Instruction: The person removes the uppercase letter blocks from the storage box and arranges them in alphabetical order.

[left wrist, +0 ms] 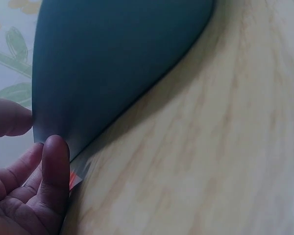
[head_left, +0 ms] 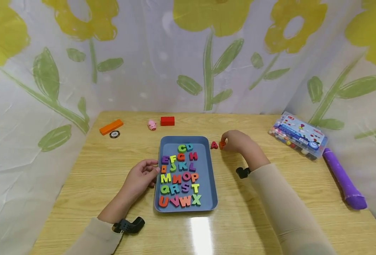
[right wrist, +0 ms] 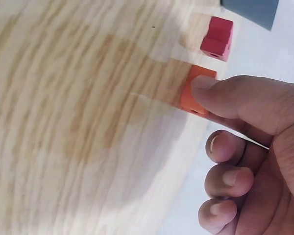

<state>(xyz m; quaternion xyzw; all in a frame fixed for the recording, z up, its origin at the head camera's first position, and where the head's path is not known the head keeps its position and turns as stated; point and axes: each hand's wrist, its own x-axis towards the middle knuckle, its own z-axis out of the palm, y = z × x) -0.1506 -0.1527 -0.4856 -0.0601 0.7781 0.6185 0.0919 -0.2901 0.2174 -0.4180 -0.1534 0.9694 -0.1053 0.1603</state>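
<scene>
At the left rim of the blue-grey tray (head_left: 211, 198), my left hand (head_left: 140, 176) holds the side, thumb at the rim and fingertips against the outer wall (left wrist: 112, 63). Colourful letters lie in rows inside, among them a yellow M (head_left: 165, 178) and a green X (head_left: 196, 199). Right of the tray, my right hand (head_left: 237, 142) pinches an orange letter (right wrist: 192, 98) close over the table, its thumb covering part of it. The other three fingers are curled in the right wrist view. Between the tray and that letter lies a red A (head_left: 214, 145).
Behind the tray are a red block (head_left: 167, 121) and a pink pig figure (head_left: 152, 125). An orange block (head_left: 111, 127) and a round chip (head_left: 114, 134) lie far left. A clear box of beads (head_left: 297, 136) and a purple microphone-shaped object (head_left: 344, 180) lie right.
</scene>
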